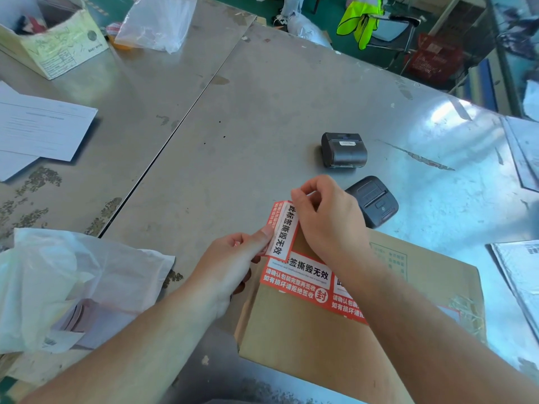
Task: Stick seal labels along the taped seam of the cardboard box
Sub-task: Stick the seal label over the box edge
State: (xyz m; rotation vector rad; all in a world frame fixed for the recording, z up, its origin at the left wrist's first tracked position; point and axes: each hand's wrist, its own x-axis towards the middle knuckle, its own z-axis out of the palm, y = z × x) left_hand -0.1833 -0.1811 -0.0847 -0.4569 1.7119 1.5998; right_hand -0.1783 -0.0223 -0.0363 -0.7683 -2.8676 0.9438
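1. Two black portable printers stand on the steel worktop [233, 112] beyond the cardboard box [315, 339]. The nearer printer [374, 202] is just beside the box's far edge, and the farther printer [344, 150] is well behind it.
2. Left of the box lies a crumpled white plastic bag [73, 281]. Farther off on that side are white paper sheets [43, 126], a small carton [55, 48] standing open and a clear plastic bag [157, 21]. Right of the box lie more printed sheets [519, 272].
3. Across the box top runs the right forearm [408, 316], which covers part of the second stuck label [345, 304].
4. Over the box's far left corner is the held seal label [282, 228], red and white, turned on end and tilted, with its lower end near the first stuck label [297, 278].
5. The left hand [233, 263] pinches the held seal label's lower left edge between thumb and fingers. The right hand [326, 217], fingers curled, pinches its upper end.
6. Counted: three seal labels, one in the hands and two stuck side by side on the box top; one box; two printers; two plastic bags.
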